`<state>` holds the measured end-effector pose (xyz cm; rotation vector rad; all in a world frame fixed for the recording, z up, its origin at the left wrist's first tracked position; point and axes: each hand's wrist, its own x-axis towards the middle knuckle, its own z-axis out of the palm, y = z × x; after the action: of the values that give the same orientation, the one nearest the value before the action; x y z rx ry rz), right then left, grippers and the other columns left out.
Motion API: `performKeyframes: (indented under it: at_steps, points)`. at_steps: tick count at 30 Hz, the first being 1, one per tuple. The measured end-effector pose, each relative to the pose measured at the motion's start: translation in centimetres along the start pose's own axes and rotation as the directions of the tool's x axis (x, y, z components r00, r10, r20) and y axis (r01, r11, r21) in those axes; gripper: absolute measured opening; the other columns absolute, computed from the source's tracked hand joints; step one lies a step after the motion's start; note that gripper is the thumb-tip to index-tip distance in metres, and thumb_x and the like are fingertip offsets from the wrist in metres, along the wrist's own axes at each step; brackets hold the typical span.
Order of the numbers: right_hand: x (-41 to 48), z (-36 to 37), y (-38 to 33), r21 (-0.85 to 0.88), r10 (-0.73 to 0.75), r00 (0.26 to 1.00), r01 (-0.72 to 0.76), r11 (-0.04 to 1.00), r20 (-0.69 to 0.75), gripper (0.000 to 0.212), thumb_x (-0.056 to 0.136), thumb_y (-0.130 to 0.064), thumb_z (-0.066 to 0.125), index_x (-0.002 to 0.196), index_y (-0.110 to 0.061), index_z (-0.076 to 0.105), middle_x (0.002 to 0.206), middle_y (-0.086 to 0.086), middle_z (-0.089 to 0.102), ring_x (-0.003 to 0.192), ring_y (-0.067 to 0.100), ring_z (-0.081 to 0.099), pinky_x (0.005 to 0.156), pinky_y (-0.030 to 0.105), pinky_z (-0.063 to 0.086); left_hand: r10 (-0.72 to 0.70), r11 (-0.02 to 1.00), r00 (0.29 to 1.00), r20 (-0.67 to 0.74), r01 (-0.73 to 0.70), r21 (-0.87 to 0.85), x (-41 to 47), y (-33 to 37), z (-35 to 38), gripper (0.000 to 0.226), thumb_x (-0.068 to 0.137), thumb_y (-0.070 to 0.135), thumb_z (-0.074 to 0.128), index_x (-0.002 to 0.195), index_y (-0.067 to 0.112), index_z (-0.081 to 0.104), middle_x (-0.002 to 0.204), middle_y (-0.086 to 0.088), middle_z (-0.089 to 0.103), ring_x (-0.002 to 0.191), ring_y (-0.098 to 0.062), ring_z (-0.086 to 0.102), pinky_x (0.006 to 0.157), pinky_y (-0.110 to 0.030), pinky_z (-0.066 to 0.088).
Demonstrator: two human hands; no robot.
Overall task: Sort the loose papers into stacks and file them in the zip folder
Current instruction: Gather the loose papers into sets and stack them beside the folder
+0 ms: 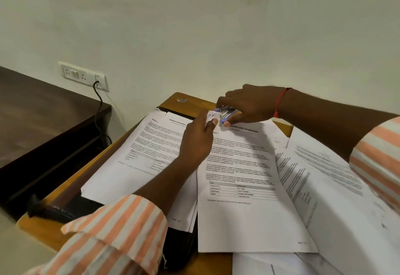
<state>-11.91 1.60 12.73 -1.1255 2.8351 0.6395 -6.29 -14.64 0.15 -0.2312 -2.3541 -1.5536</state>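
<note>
Starting left of our grip, the left stack (140,166), headed "Sample Education", lies on the black folder (179,248). Our left hand (195,142) pinches the top corner of the middle stack (238,220), headed "Internship Documentation". Its sheets look thin and limp, best held at that corner. Just right, our right hand (249,105) clasps what looks like a stapler (227,113).

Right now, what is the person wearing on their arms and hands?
The left sleeve and right sleeve have wide peach-orange and white stripes and loose cuffs. A thin red thread is tied round the right wrist. The left hand and right hand wear no gloves.
</note>
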Motion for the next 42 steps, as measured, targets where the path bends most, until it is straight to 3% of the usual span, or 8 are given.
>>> performKeyframes:
  at_steps: [6, 11, 15, 21, 25, 27, 33, 42]
  points:
    - [-0.1, -0.2, -0.6, -0.101, -0.058, 0.998, 0.06, 0.993, 0.024, 0.055, 0.093, -0.072, 0.038, 0.129, -0.032, 0.045, 0.114, -0.005, 0.057, 0.092, 0.02, 0.055, 0.085, 0.03, 0.033, -0.006, 1.0, 1.0, 0.013, 0.005, 0.009, 0.1, -0.3, 0.4, 0.032, 0.104, 0.044, 0.047, 0.124, 0.02, 0.052, 0.099, -0.001, 0.069, 0.083, -0.017, 0.067, 0.068, -0.036, 0.055]
    - [0.1, -0.2, -0.6, -0.093, -0.071, 0.996, 0.076, 0.993, 0.053, 0.054, 0.089, -0.077, 0.035, 0.115, -0.032, 0.048, 0.103, -0.008, 0.055, 0.084, 0.018, 0.053, 0.094, 0.039, 0.043, -0.024, 1.0, 0.999, 0.024, 0.024, 0.016, 0.3, -0.4, 0.3, 0.031, 0.104, 0.035, 0.052, 0.127, 0.017, 0.044, 0.109, -0.004, 0.068, 0.09, -0.021, 0.068, 0.065, -0.027, 0.048]
    - [0.3, -0.6, -1.2, -0.076, -0.079, 0.995, 0.084, 0.994, 0.067, 0.046, 0.093, -0.07, 0.042, 0.113, -0.03, 0.05, 0.101, -0.009, 0.053, 0.086, 0.017, 0.053, 0.095, 0.039, 0.041, 0.025, 0.999, 1.0, 0.0, -0.025, 0.033, 0.3, -0.6, 0.4, 0.031, 0.104, 0.029, 0.056, 0.13, 0.019, 0.044, 0.105, -0.004, 0.07, 0.084, -0.017, 0.068, 0.067, -0.031, 0.055]
    - [0.5, -1.3, -1.4, -0.053, -0.096, 0.988, 0.103, 0.993, 0.123, 0.051, 0.097, -0.063, 0.044, 0.143, -0.041, 0.04, 0.095, -0.015, 0.045, 0.073, -0.001, 0.04, 0.09, 0.029, 0.029, 0.068, 0.998, 0.994, 0.08, -0.069, 0.005, 0.5, -1.0, 0.4, 0.037, 0.105, 0.026, 0.055, 0.14, 0.024, 0.043, 0.106, -0.003, 0.071, 0.083, -0.017, 0.069, 0.069, -0.029, 0.056]
    - [0.3, -1.3, -1.5, -0.03, -0.122, 0.983, 0.127, 0.991, 0.135, 0.019, 0.096, -0.063, 0.046, 0.105, -0.048, 0.041, 0.088, -0.014, 0.049, 0.079, 0.009, 0.048, 0.091, 0.034, 0.035, 0.096, 0.995, 0.987, 0.127, -0.096, -0.007, 0.5, -1.2, 0.4, 0.038, 0.105, 0.025, 0.054, 0.141, 0.027, 0.043, 0.107, 0.002, 0.07, 0.083, -0.013, 0.068, 0.068, -0.029, 0.055]
    - [0.2, -1.3, -1.6, -0.041, -0.124, 0.982, 0.131, 0.991, 0.139, 0.019, 0.096, -0.062, 0.047, 0.096, -0.048, 0.033, 0.09, -0.012, 0.055, 0.084, 0.014, 0.052, 0.09, 0.035, 0.036, 0.089, 0.996, 0.983, 0.16, -0.091, 0.0, 0.7, -1.3, 0.4, 0.039, 0.105, 0.029, 0.055, 0.141, 0.028, 0.041, 0.113, 0.001, 0.07, 0.088, -0.016, 0.069, 0.074, -0.031, 0.058]
    - [0.3, -0.3, -1.1, -0.137, -0.107, 0.99, 0.119, 0.983, 0.094, 0.026, 0.102, -0.052, 0.044, 0.096, -0.027, 0.051, 0.084, -0.012, 0.054, 0.075, 0.012, 0.051, 0.087, 0.034, 0.036, 0.018, 1.0, 0.973, 0.228, -0.022, 0.017, 0.7, -1.3, 0.3, 0.044, 0.1, 0.046, 0.059, 0.136, 0.024, 0.047, 0.114, 0.0, 0.069, 0.094, -0.018, 0.067, 0.084, -0.042, 0.058]
    - [0.4, 0.5, -1.1, -0.127, -0.15, 0.989, 0.15, 0.98, 0.015, 0.016, 0.102, -0.041, 0.048, 0.101, -0.027, 0.057, 0.09, -0.012, 0.057, 0.077, 0.012, 0.052, 0.082, 0.028, 0.027, -0.037, 0.998, 0.972, 0.23, 0.026, 0.052, 0.6, -1.0, 0.6, 0.036, 0.099, 0.044, 0.061, 0.119, 0.015, 0.062, 0.103, 0.0, 0.067, 0.084, -0.008, 0.062, 0.072, -0.022, 0.044]
